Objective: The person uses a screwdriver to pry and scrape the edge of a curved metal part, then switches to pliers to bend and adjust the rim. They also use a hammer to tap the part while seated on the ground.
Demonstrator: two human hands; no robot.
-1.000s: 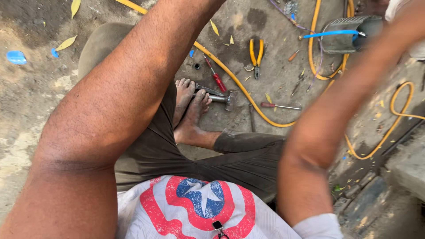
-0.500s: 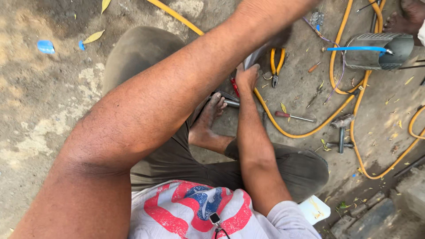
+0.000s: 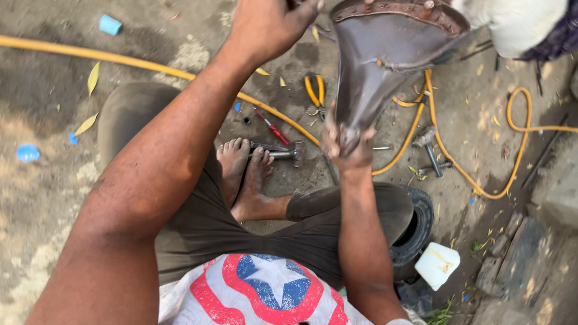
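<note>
I sit cross-legged on bare ground. My right hand (image 3: 346,147) is closed around the narrow nose of a brown leather bicycle saddle (image 3: 391,54), which is held up over the ground with its wide end at the top edge. My left hand (image 3: 265,24) is raised at the top of the view, left of the saddle, fingers curled; whether it holds anything is cut off by the frame. My bare feet (image 3: 244,171) rest below it.
A yellow hose (image 3: 150,66) snakes across the ground. Yellow-handled pliers (image 3: 314,90), a red screwdriver (image 3: 274,127) and a metal tool (image 3: 280,153) lie near my feet. A black tyre (image 3: 415,222) and a white container (image 3: 438,265) sit at my right. Another person's white cloth (image 3: 518,24) shows top right.
The saddle has come into view, and my right hand has risen from the ground tools to grip its nose. My left arm stays raised.
</note>
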